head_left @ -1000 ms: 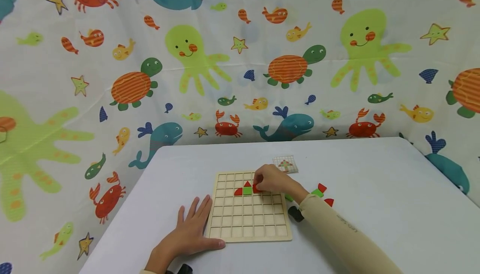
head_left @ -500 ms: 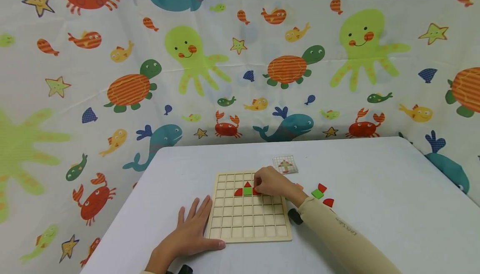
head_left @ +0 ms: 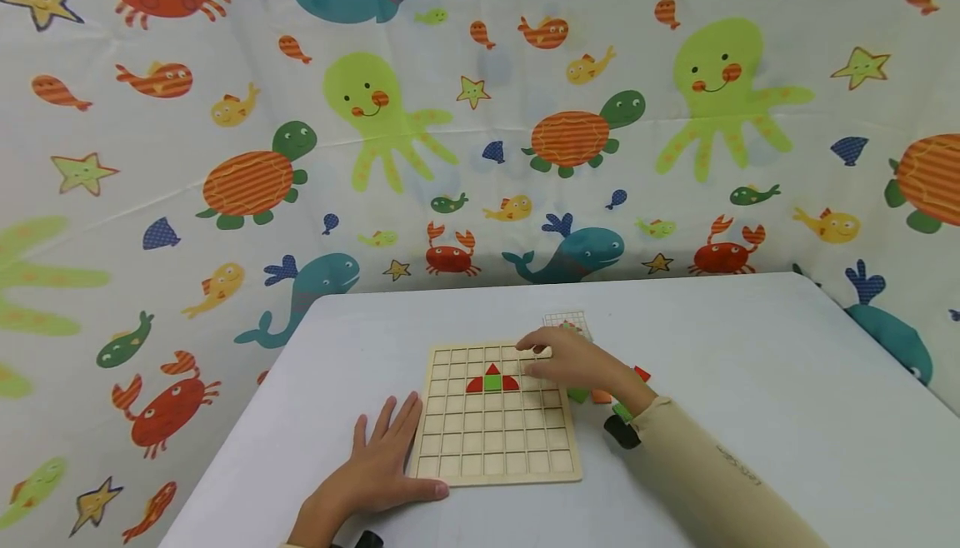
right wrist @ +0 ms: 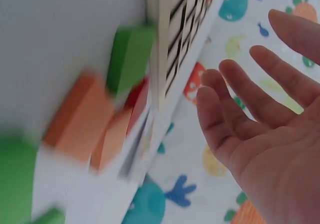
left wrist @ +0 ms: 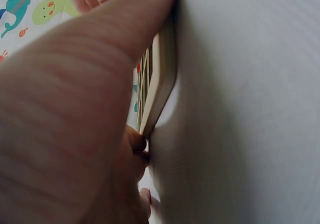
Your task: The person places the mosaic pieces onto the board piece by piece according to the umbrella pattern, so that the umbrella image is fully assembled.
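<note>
We had the wooden grid board point(head_left: 495, 441) flat on the surface point(head_left: 367, 336). Our left hand point(head_left: 378, 466) lay along its left edge, fingers spread. Our right hand point(head_left: 573, 358) hung over its far right part — fingers apart, holding nothing. The red triangle point(head_left: 492, 369), green square point(head_left: 492, 382) and two red quarter-rounds point(head_left: 511, 384) sat in the grid, left of the right fingers. An orange block point(head_left: 602, 396) lay beside the board's right edge.

The site is a tabletop activity station, room type indeterminable: a sea-animal-print fabric backdrop point(head_left: 480, 127) fills the upper frame behind a white table point(head_left: 712, 340) at lower centre.
</note>
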A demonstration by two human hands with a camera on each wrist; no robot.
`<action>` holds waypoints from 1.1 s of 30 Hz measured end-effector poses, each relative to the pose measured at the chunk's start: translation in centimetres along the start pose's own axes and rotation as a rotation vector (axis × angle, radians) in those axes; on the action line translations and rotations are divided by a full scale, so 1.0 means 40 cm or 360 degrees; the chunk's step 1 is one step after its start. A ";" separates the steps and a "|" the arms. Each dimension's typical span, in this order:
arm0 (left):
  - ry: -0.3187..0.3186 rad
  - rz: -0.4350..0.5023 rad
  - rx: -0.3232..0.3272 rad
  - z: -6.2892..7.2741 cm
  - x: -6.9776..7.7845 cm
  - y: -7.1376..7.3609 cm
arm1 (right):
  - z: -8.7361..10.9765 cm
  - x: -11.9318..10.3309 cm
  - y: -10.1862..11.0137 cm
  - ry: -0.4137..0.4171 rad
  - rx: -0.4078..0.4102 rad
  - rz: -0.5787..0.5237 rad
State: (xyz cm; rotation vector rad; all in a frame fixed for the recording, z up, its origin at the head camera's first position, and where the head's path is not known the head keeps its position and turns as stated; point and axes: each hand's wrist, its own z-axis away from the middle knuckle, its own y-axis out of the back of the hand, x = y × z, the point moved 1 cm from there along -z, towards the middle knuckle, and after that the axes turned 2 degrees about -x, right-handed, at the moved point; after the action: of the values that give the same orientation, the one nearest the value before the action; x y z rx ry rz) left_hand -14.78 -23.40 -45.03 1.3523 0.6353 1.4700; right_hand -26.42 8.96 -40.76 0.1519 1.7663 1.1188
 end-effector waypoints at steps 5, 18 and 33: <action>-0.0003 0.0010 -0.0002 0.000 0.000 0.002 | 0.047 0.027 0.049 -0.0093 0.0000 0.0050; -0.0003 0.0012 -0.0011 0.002 0.002 0.002 | 0.177 0.118 0.159 -0.0230 0.0011 0.0045; 0.0036 0.0009 -0.0008 0.006 0.003 -0.002 | 0.234 0.229 0.188 -0.0411 -0.0124 0.0018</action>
State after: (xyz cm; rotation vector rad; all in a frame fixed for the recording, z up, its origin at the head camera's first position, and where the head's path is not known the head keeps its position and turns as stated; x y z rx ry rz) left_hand -14.52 -23.32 -45.00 1.3361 0.6422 1.4921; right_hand -26.37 24.01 -42.05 0.2483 1.4928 1.1212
